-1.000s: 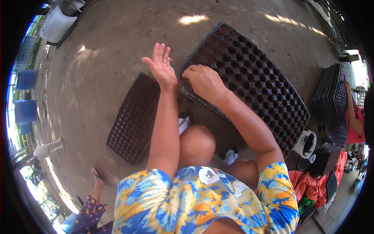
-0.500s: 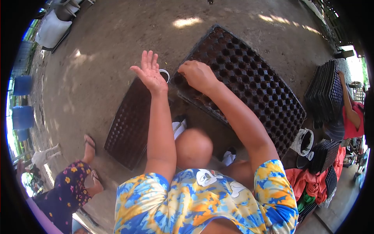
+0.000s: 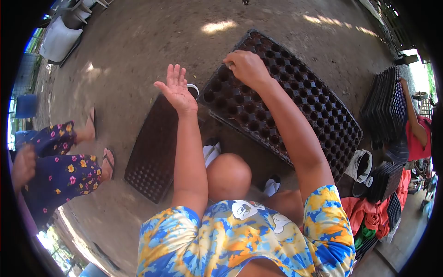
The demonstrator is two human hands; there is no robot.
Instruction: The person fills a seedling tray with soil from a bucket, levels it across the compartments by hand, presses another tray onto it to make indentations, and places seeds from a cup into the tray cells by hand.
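My left hand (image 3: 179, 92) is held palm up with its fingers stretched out, and small dark specks lie on the palm. Beneath it is a dark tray (image 3: 150, 138) filled with brown soil, some of its cells showing at the near end. My right hand (image 3: 248, 67) hovers over the upper left part of a black seedling tray (image 3: 304, 97) with rows of round cells holding dark soil. Its fingertips are pinched together; whatever is between them is too small to make out. A white rim (image 3: 193, 89) of a container shows just behind my left hand.
On the left, a person in a flowered garment (image 3: 69, 171) stands close by. At the right, a person in a red top (image 3: 419, 141) is beside stacked black trays (image 3: 383, 104). A white bucket (image 3: 360, 166) and red cloth (image 3: 369, 212) lie nearer.
My right hand has moved up and to the right over the seedling tray, still pinched. My left hand stays nearly in place. The person on the left has stepped further up the view.
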